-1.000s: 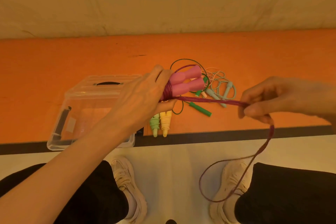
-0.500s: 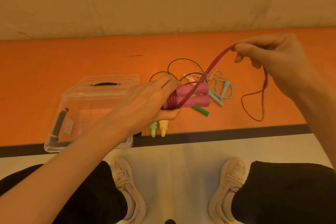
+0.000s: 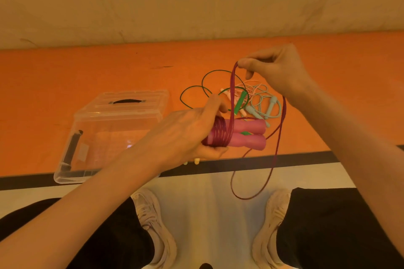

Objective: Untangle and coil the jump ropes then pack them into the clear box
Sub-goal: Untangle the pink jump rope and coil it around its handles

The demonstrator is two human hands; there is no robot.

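My left hand (image 3: 185, 133) grips two pink jump rope handles (image 3: 247, 135) held side by side, with several turns of dark red cord (image 3: 219, 134) wound round their near ends. My right hand (image 3: 275, 67) pinches the same cord above the handles; from it a long loop (image 3: 271, 159) hangs down past the mat's edge. Behind the handles lies a tangle of other ropes: a green one (image 3: 239, 101), a pale blue one (image 3: 272, 103) and a pinkish-white one (image 3: 251, 86). The clear box (image 3: 72, 155) stands open at the left, its lid (image 3: 131, 101) leaning behind it.
Everything sits on an orange mat (image 3: 65, 76) with a black border (image 3: 284, 161) along its near edge. My knees and two pale shoes (image 3: 153, 214) are on the white floor below. Tips of yellow and green handles (image 3: 196, 161) peek out under my left hand.
My right hand has swung the cord from the far right back over the handles, adding to the winding. The hanging loop now drops lower, toward the floor. My left hand keeps its hold.
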